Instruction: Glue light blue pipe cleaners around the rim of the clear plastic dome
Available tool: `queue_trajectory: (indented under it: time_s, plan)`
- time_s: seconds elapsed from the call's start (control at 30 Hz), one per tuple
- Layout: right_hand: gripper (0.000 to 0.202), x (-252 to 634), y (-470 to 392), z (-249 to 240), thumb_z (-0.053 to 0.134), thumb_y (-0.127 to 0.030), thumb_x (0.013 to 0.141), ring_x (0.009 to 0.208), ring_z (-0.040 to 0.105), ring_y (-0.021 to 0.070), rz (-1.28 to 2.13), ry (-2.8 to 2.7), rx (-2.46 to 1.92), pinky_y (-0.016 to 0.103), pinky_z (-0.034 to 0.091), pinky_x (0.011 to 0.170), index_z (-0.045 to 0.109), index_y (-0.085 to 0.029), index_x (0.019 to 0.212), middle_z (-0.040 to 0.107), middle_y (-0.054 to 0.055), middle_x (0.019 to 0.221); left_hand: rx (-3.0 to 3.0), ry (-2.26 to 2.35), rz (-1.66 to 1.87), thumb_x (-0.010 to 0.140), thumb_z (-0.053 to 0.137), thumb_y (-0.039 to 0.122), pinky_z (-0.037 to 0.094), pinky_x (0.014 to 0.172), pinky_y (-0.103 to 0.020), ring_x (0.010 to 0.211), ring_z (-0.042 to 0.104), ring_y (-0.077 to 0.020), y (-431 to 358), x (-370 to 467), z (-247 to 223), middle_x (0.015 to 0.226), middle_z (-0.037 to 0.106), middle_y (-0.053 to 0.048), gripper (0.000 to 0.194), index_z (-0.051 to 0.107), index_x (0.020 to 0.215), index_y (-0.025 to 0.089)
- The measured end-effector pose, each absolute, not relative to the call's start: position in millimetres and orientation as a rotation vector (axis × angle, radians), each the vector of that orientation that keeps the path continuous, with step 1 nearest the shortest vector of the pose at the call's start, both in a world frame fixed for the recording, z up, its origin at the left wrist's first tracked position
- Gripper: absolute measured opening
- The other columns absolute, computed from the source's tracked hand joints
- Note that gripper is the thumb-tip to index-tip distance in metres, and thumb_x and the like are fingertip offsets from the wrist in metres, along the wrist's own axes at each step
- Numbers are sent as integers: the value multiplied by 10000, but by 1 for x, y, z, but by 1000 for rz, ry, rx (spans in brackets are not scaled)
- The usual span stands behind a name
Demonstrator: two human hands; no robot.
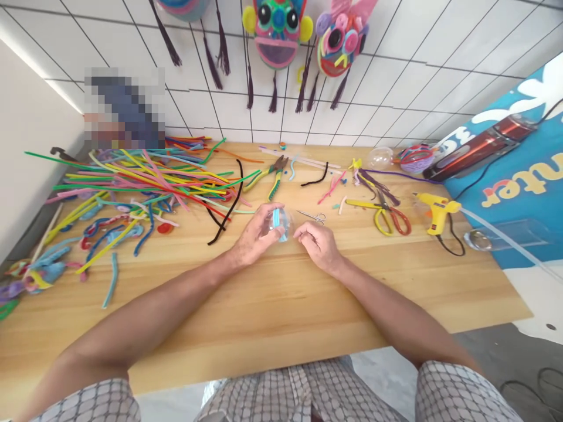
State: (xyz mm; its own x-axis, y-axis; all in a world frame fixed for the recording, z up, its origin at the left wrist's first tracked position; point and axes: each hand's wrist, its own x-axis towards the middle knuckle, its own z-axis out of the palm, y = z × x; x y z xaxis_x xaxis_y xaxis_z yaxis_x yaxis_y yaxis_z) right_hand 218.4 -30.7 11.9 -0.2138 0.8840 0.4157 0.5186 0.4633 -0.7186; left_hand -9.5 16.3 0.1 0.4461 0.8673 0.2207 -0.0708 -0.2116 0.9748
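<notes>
A small clear ball with light blue strips across it sits in my left hand, whose fingers wrap round its left side above the wooden table. Just right of the ball is my right hand, its fingers curled together; whether something thin is between the fingertips is too small to tell. Small silver scissors lie just beyond my right hand. Pliers with yellow-green handles rest behind the ball.
Many coloured pipe cleaners cover the table's left side. Yellow and red-handled scissors, a yellow glue gun and a clear cylinder lie at the right. Decorated masks hang on the tiled wall.
</notes>
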Motion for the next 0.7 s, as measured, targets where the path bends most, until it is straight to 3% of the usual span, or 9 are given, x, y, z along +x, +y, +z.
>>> queue_trajectory:
  time_s: [0.53, 0.7]
  plan:
    - [197, 212, -26, 15, 565, -198, 896, 604, 636, 181, 564, -1845, -1215, 317, 508, 634, 719, -252, 785, 700, -15, 664, 1656, 806, 992, 975, 725, 362, 554, 1049, -395, 1177, 636, -233, 19, -5, 4, 1340, 654, -94, 549, 588, 1491, 234]
    - [195, 236, -11, 30, 577, -324, 972, 573, 607, 169, 558, -1679, -1327, 288, 472, 563, 738, -224, 1015, 689, -26, 688, 1679, 819, 1002, 974, 710, 363, 576, 981, -363, 1113, 651, -207, 18, -1, 4, 1339, 644, -98, 534, 587, 1475, 225]
